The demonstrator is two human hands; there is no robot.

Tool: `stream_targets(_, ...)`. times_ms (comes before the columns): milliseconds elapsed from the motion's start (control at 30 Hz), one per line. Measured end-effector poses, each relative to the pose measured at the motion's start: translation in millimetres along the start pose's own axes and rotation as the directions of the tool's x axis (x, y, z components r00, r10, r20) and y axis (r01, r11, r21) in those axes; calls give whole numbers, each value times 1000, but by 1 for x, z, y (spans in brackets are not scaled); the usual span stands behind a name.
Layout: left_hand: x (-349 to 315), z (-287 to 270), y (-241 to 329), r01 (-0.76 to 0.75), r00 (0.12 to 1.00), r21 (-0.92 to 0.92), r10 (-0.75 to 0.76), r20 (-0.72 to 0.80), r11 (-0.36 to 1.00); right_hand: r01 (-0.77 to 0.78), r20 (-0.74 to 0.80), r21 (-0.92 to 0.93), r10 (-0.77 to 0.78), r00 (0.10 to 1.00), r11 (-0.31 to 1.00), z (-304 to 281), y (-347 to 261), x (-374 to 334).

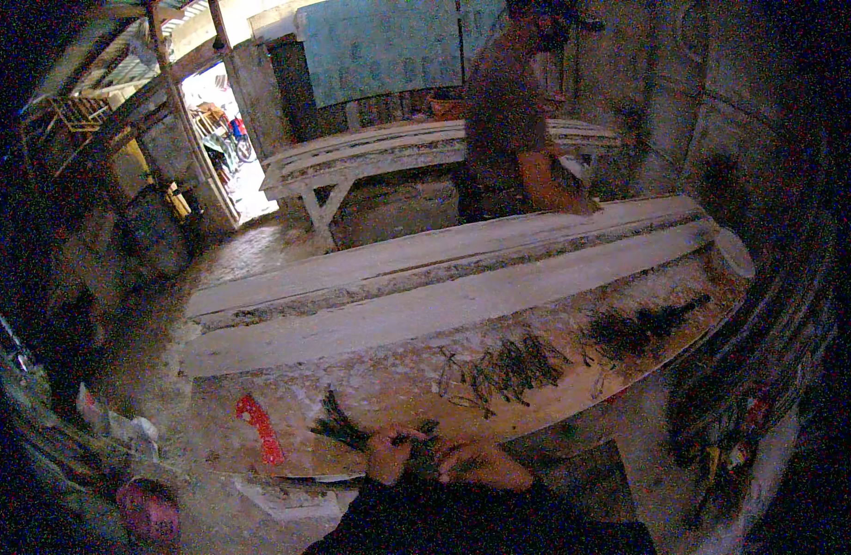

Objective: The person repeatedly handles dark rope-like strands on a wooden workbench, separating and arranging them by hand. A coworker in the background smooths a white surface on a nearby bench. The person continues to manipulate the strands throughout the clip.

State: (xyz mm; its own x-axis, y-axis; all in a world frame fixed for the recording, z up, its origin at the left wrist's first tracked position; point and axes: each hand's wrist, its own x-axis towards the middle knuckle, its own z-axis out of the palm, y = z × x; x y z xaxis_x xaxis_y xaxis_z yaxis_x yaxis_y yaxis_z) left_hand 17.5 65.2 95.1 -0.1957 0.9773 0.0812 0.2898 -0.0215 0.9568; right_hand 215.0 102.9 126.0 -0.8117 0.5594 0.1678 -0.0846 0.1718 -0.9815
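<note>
At the near edge of a long wooden table (259,356), my left hand (390,453) is closed on a small dark piece (426,429). My right hand (481,462) is beside it, fingers curled in against the same dark spot; what they hold is too dim to make out. Just left of my left hand lies a bunch of dark, thin, twig-like pieces (340,424). More dark twig-like pieces (513,368) are spread out ahead and to the right. Beyond them is a denser dark heap (640,329).
A red strip-like object (260,429) lies on the table at left. Across the table a person (509,120) leans with a hand on its far side. A second long table (370,148) stands behind, near a bright doorway (226,139). A reddish round container (148,511) sits low at left.
</note>
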Motion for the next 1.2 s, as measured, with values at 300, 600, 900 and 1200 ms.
stream_targets(300,-6,-1,9,-84,977,109,61,205,990,-272,-438,-27,233,868,962,5,-5,-2)
stream_targets(600,-13,15,34,-142,634,-98,166,755,985,-292,-573,-599,-144,807,746,2,7,9)
stream_targets(900,-2,-25,10,87,984,10,-87,154,996,-162,-287,146,199,937,976,-17,23,-4)
stream_targets(1200,-1,-18,15,25,990,77,-14,-140,997,205,64,-144,-197,978,968,18,-25,15)
